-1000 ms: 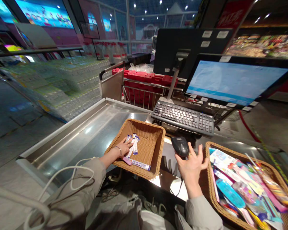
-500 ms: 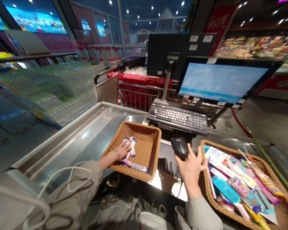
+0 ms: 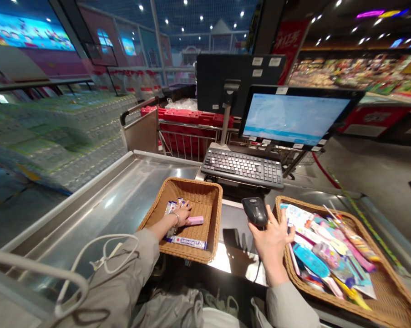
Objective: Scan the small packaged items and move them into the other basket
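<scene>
Pinches a pink tube (image 3: 194, 220) in left hand (image 3: 181, 215) fingers inside the left wicker basket (image 3: 191, 181); clamps right hand (image 3: 272, 234) thumb and forefinger on the barcode scanner (image 3: 255, 210), other fingers splayed.

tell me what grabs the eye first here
The glowing blue monitor stands upper right, above the keyboard. Lower right, a wicker basket brims with colourful packets. The right hand meets a black scanner at centre; the left hand rests in the left basket beside a pink packet.
</scene>
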`<state>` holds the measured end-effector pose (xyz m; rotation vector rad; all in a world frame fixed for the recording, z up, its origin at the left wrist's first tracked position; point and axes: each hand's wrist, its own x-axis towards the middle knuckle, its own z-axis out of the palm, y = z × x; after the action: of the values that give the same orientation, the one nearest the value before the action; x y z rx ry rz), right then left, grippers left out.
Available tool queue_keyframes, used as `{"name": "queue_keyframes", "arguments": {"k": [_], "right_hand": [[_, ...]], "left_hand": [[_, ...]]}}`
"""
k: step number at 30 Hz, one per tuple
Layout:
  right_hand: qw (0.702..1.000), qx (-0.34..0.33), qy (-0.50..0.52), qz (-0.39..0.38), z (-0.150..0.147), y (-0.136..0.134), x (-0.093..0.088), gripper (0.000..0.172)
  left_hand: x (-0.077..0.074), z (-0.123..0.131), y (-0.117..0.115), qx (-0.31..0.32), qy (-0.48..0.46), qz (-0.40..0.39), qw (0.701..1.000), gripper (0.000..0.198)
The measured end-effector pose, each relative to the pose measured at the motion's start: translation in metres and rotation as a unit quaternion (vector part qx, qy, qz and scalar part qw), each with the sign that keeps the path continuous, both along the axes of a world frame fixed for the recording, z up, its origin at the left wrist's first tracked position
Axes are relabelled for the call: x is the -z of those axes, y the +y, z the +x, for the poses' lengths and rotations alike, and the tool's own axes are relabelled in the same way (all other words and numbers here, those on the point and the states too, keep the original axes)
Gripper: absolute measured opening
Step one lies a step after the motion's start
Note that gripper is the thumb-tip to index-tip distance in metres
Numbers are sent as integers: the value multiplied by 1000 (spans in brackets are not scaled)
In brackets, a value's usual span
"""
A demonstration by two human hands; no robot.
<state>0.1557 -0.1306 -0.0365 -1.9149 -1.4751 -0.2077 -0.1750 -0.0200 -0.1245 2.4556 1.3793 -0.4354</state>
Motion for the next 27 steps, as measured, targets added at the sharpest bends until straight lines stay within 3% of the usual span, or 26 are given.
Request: {"name": "queue_keyframes", "arguments": {"k": [5,11,18,27], "right_hand": [[1000,20,5,21,4,-2,2,38],[999,19,4,33,5,-5,4,42],[999,26,9,19,3,-8,3,44],[999,29,29,5,6,-12,5,44]], "left_hand": [[9,1,-1,-21,-6,9,1000,26],[11,9,-6,-61,-16,81,995,34],[12,19,-14,-42,-14,105,994,44],[30,16,-8,-26,2,125,992,42]]}}
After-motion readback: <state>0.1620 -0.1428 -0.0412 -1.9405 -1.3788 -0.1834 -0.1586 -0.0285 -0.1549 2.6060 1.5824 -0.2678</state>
